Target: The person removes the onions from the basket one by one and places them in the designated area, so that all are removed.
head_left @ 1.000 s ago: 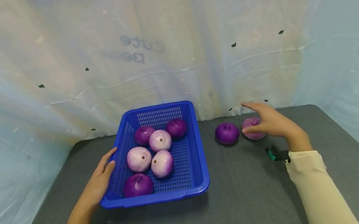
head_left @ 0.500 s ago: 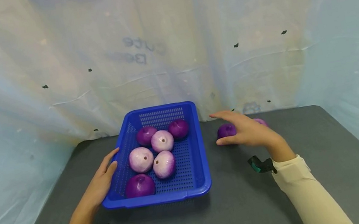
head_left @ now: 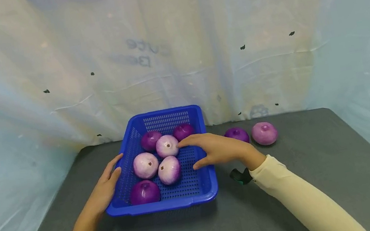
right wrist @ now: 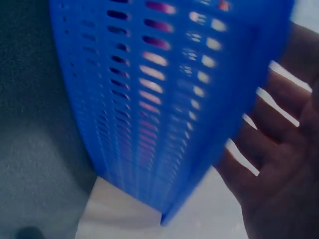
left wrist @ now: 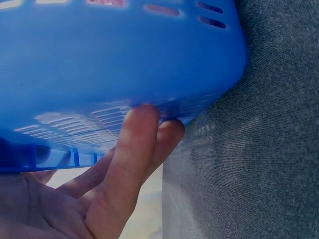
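Note:
A blue plastic basket (head_left: 198,199) sits on the dark table and holds several purple and pale onions (head_left: 169,170). My left hand (head_left: 104,189) lies along the basket's left side, touching it near the rim; in the left wrist view its fingers (left wrist: 134,144) rest against the slotted outer wall. Over the right rim reaches my right hand (head_left: 217,148), fingers extended and apart, with no onion in its grasp. Its index fingertip is close to a pale onion (head_left: 167,145). In the right wrist view, the right hand's fingers (right wrist: 271,117) show beyond the rim.
Right of the basket, a dark purple onion (head_left: 237,134), partly behind my right hand, and a pinkish onion (head_left: 265,133) sit on the grey table (head_left: 289,179). A pale plastic sheet (head_left: 210,47) hangs behind and at both sides.
My right hand has moved left from above the two table onions to over the basket's right side. The left hand has stayed at the basket's left side.

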`<state>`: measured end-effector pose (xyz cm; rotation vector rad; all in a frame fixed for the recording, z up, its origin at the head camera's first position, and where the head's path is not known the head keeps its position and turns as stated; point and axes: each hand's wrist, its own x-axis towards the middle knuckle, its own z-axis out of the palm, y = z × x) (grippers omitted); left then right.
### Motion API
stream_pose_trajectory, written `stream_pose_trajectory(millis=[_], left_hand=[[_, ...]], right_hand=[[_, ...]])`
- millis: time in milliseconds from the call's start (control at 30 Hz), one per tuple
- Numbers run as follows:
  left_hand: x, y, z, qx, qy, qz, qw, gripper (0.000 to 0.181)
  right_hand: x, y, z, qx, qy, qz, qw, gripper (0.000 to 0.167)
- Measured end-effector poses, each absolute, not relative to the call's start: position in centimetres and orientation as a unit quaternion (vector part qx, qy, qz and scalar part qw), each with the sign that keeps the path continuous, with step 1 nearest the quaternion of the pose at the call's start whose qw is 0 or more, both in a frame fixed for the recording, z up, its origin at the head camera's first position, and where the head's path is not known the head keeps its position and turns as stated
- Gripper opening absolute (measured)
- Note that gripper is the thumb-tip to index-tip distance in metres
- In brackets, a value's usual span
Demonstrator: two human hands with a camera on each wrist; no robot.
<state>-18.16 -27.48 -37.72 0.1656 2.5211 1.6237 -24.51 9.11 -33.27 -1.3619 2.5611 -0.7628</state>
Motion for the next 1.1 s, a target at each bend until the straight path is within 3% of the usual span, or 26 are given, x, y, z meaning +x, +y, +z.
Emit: stream_pose_trajectory(millis=[300, 600, 833, 1100], left_hand=[[-18.0, -27.7, -37.9, 0.053, 0.843, 0.531, 0.068, 0.058], [-17.9, -27.8, -37.6, 0.054, 0.846, 0.527, 0.069, 0.058], [-17.9, -27.9, -37.7, 0.048, 0.851, 0.519, 0.066, 0.059], [-18.0, -27.4, -37.7, 0.049, 0.851, 0.518, 0.071, 0.059]], right_hand=[[-25.0, 5.0, -34.5, -0.484, 0.857, -0.144, 0.101, 0.069], [-25.3, 2.7, -35.5, -0.488, 0.868, -0.062, 0.072, 0.079], [-25.1, 2.2, -35.6, -0.475, 0.876, -0.046, 0.073, 0.067], [-25.4, 2.8, -35.8, -0.425, 0.894, -0.080, 0.116, 0.075]])
